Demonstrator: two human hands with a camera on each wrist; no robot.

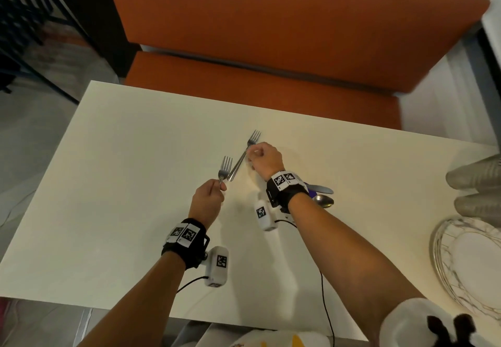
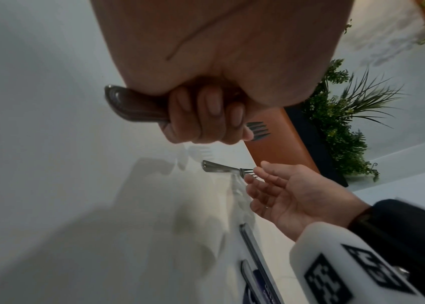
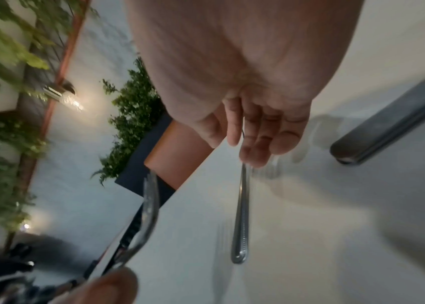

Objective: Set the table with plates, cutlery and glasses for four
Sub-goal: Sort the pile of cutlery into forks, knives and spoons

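Indoors, cream table [image 1: 135,197] by orange bench [image 1: 271,35], left hand [image 1: 208,195] gripping fork [image 1: 224,169], right hand [image 1: 264,158] pinching second fork [image 1: 245,154]

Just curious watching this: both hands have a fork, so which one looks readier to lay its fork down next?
Probably the right hand: its fork is pinched near the tines, handle angled down close to the table. The left hand grips its fork by the handle, tines up.

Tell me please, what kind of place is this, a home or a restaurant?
Probably a restaurant or café, though I cannot be sure. An orange upholstered bench runs along the white table, planter boxes of greenery divide the room, and stacked glasses and plates wait at the table's edge.
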